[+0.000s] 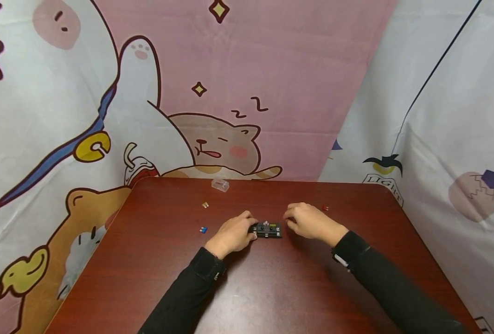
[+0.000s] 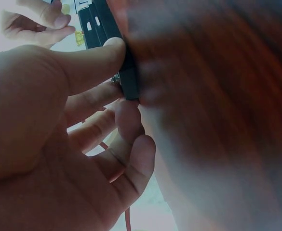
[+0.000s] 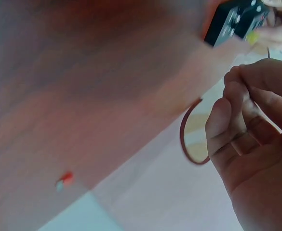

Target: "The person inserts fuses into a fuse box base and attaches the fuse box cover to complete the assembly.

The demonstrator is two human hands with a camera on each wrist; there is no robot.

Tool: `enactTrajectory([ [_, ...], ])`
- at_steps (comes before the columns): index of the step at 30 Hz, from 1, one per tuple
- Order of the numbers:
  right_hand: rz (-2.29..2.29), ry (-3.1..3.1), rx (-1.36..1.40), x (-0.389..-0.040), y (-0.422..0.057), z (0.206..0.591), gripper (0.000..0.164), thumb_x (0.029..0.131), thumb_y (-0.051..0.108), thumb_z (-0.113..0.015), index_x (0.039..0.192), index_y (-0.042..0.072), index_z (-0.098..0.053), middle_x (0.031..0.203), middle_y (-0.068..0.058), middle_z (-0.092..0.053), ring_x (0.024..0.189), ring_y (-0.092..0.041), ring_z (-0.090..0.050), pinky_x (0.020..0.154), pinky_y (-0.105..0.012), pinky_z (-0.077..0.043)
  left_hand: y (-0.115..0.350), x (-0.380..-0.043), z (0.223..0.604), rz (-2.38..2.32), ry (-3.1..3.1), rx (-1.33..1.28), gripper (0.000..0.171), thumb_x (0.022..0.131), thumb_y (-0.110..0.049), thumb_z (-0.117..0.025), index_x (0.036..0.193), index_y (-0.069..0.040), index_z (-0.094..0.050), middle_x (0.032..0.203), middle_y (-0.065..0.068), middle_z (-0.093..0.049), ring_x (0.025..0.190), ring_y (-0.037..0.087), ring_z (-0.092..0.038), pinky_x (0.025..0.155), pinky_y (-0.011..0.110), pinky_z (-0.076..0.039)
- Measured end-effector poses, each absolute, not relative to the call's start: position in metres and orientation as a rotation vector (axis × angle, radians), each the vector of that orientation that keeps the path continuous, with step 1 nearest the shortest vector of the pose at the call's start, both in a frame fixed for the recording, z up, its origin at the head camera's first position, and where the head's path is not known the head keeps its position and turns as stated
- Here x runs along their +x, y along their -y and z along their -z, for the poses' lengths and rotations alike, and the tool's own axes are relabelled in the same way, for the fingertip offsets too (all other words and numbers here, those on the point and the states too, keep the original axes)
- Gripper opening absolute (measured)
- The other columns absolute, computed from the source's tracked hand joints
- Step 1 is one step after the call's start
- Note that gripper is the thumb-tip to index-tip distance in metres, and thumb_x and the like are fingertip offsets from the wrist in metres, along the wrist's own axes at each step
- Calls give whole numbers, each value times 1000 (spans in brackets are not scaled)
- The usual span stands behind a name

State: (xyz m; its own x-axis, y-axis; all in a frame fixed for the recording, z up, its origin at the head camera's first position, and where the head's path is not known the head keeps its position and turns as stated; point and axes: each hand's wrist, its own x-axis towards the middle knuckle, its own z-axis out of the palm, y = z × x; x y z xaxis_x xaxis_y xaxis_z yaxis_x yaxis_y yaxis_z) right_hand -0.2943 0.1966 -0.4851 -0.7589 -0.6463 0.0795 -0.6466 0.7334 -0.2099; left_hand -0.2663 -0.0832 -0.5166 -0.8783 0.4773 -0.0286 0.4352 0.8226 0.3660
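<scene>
A small black fuse block (image 1: 267, 230) with metal terminals lies on the table, a yellow patch on its far side. My left hand (image 1: 235, 233) grips its left end, thumb along the near side and fingers behind, as the left wrist view shows. Just off the block's right end is my right hand (image 1: 309, 222). Its fingers are loosely curled with the tips close together, and nothing shows between them in the right wrist view. A red blade fuse (image 1: 325, 208) lies beyond the right hand. A blue blade fuse (image 1: 203, 229) lies left of the left hand.
A tan blade fuse (image 1: 205, 204) lies farther back on the left. Near the far edge stands a clear plastic cover (image 1: 220, 185). The brown table (image 1: 247, 297) backs onto a printed cloth (image 1: 305, 93) with cartoon animals.
</scene>
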Motion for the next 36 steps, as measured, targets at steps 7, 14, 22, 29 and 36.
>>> enactTrajectory([
  [7,-345,2960,958,-308,-230,460,16,104,11,-72,115,7,-84,106,-4,-76,91,-16,-70,81,-41,-61,83,-268,516,-544,-2874,716,47,105,-31,-78,149,-15,-69,140,2,-63,113,21,-69,99,44,-59],
  [14,-284,2983,838,-321,-260,440,17,104,12,-73,116,5,-83,114,-12,-78,106,-32,-76,93,-54,-62,83,-268,513,-563,-2880,680,47,105,-30,-78,149,-16,-70,139,2,-63,110,21,-68,98,44,-58],
  [22,-298,3046,787,-332,-285,452,20,105,11,-71,117,-1,-82,115,-17,-80,109,-36,-76,96,-57,-61,83,-265,516,-564,-2877,696,48,105,-30,-78,150,-15,-69,141,2,-63,116,23,-70,101,46,-59],
  [29,-333,3118,699,-346,-301,468,20,103,11,-72,114,0,-84,112,-15,-83,105,-33,-77,95,-57,-62,83,-265,517,-563,-2870,691,47,106,-31,-77,150,-16,-69,141,2,-63,114,22,-69,100,44,-59],
  [36,-339,3152,700,-357,-313,482,16,102,8,-72,107,6,-87,110,-12,-83,104,-32,-77,93,-56,-61,84,-268,520,-513,-2892,731,47,105,-31,-78,149,-17,-69,139,1,-63,112,21,-70,96,42,-59],
])
